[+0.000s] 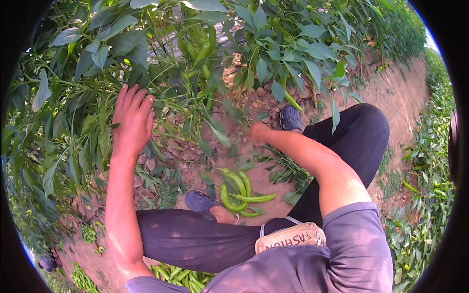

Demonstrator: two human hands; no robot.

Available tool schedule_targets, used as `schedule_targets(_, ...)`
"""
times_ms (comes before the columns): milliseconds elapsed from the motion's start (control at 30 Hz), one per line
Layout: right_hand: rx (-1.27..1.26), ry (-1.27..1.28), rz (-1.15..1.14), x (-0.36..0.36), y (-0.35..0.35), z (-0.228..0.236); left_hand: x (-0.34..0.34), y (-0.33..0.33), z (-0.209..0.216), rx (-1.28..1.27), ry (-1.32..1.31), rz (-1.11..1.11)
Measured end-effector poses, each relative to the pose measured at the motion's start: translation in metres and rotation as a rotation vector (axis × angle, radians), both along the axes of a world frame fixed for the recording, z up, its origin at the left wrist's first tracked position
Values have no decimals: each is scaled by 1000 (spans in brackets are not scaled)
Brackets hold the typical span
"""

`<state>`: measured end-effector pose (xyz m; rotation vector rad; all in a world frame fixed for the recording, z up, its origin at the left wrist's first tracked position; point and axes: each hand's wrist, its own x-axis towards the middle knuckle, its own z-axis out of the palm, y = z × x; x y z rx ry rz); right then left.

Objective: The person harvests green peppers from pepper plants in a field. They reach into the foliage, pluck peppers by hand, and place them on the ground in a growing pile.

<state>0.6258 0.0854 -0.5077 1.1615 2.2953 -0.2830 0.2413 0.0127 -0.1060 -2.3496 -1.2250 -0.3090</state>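
Here, left hand (133,117) loose by leaves (133,49), right hand (259,133) unclear in grip, tan pouch (273,239) (dark-lettered) at the waist.

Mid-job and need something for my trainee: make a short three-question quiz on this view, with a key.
1. True or false: the left hand and right hand are touching each other.
2. Choose one: the small group of green peppers near the picture's middle lies on
A) a shoe
B) the soil
C) the person's knee
3. Fill in: the tan pouch is worn at the person's ____.

Key: 1. False, they are apart. 2. B. 3. Waist.
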Motion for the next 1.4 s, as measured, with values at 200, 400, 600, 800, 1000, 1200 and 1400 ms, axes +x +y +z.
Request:
schedule_targets(200, -631, -173, 176, 85, -24, 11, -3, -1, -1, 27, 3, -27)
schedule_targets(400, -375, 1352, -602, -66, 23, 162, 6, 1, 2, -10, -13, -18)
schedule_targets(600, -209, 1500, -994, -101, 30, 168, 8, 0, 3, -11, -24, -16)
schedule_targets(800, -443, -203, 4, -9, -32, 94, -3, 4, 0, 0, -5, -17)
schedule_targets(1000, 176, 951, -448, -50, -3, 112, 4, 3, 1, -22, -2, -10)
schedule_targets(1200, -40, 961, -432, -93, 32, 142, 11, 0, 5, -33, -10, 2)
schedule_targets(1400, -296, -307, 151, -21, -9, 135, 5, 0, -1, -14, -7, -29)
